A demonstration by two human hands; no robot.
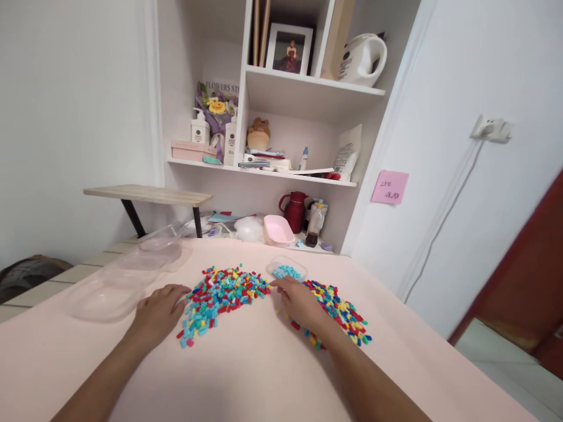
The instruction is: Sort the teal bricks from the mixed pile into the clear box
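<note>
On the pink tabletop (229, 375) lies a wide pile of small toy building bricks (224, 296), mostly light blue, red and green. My left hand (159, 313) rests at the pile's left edge, fingers stretched toward the bricks and holding nothing that shows. At the pile's right end is my right hand (301, 302), its index finger extended to the outermost bricks; its other fingers are partly hidden. Past that hand spreads a second pile of mixed bricks (341, 308), partly covered by the hand and forearm. Just behind, a clear shallow dish (303, 266) holds light-blue bricks (287, 271).
Clear plastic trays (105, 296) line the table's left side, beside a small wooden stand (149, 194). At the back stand a pink container (278, 230), a red jug (295, 211) and a bottle with dark liquid (314, 225), beneath a white shelf unit (308, 88).
</note>
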